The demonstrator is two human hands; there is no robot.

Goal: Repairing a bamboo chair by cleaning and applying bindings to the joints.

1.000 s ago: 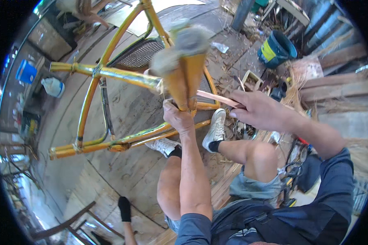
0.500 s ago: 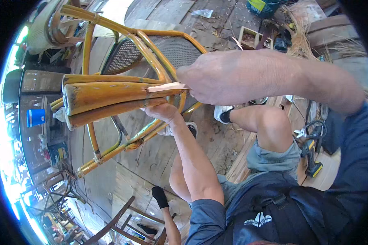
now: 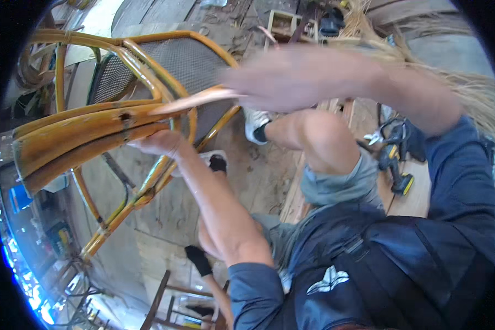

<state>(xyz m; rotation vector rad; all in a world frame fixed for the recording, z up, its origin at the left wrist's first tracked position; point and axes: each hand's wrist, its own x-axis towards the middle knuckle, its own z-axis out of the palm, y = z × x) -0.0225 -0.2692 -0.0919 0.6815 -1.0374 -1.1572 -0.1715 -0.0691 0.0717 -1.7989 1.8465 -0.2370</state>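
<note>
Your right hand (image 3: 264,80), blurred at 12 o'clock, grasps a pale strip (image 3: 201,101), its tip over the chair frame (image 3: 77,132) at 10 o'clock. Your left hand (image 3: 162,144), between 9 and 10, clasps the frame from below; the pole ends point to 9. A drill (image 3: 393,170) lies at 3, fibres (image 3: 363,22) at 1, another person's socked foot (image 3: 199,260) at 7.

No words or numbers could be read. A white emblem (image 3: 328,280) with pointed, wing-like shapes stood on the front of the person's dark clothing (image 3: 396,258).
</note>
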